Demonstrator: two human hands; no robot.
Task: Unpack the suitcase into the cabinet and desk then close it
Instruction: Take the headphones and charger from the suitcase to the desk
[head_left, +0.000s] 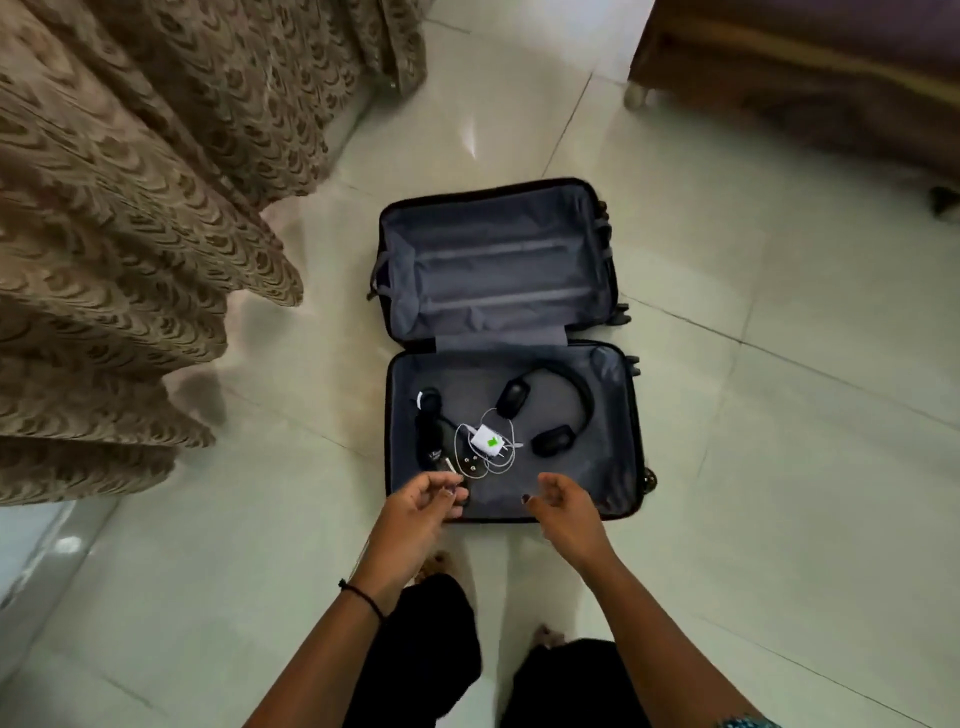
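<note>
Suitcase (597, 467): lies fully open on the pale tiled floor (779, 467), both halves flat and lined in grey. The far half (493, 270) shows only bare lining.
Near half: black over-ear headphones (571, 384) on the right, a white charger (485, 440) in the middle with its white cable (457, 436) looped around it, and dark items (428, 415) along the left.
Writing: the charger carries a green sticker. It and the white marks on the dark items are too small to read.
Left hand (426, 499): hovers over the near-left corner, fingers loosely curled, nothing seen in them.
Right hand (563, 506): hovers over the near edge, fingers relaxed and half bent, empty.
Left wrist: a black thread band (363, 597).
Around: patterned brown fabric (130, 208) drapes to the floor at left, and dark wooden furniture (805, 78) stands at upper right, well apart from the case.
</note>
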